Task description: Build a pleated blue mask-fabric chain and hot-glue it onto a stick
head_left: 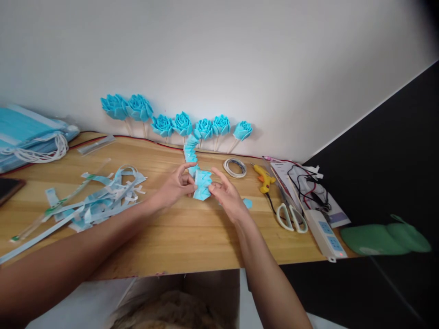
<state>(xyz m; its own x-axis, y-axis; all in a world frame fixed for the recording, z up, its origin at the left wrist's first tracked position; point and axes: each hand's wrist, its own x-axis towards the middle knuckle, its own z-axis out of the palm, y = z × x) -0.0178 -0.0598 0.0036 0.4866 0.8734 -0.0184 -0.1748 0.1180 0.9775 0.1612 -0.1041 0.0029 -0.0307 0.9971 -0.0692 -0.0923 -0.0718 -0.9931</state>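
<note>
Between my hands are light-blue mask-fabric petals point(203, 183), overlapping and cut with pointed edges. My left hand point(178, 185) pinches their left side between thumb and fingers. On the other side, the thumb and fingers of my right hand point(226, 195) grip the right edge. Behind them a curved row of overlapping blue petals point(190, 150) runs back toward the wall; whether it joins the held ones I cannot tell. A loose blue petal point(247, 203) lies just right of my right wrist. Several finished blue fabric flowers point(182, 123) on sticks lean against the wall.
Cut strips point(99, 201) and a stack of blue masks point(30, 132) lie left. A tape roll point(235, 168), yellow glue gun point(264, 178), white-handled scissors point(291, 218) and power strip point(325, 235) are right. A green bottle-shaped item point(377, 238) sits past the table's right end.
</note>
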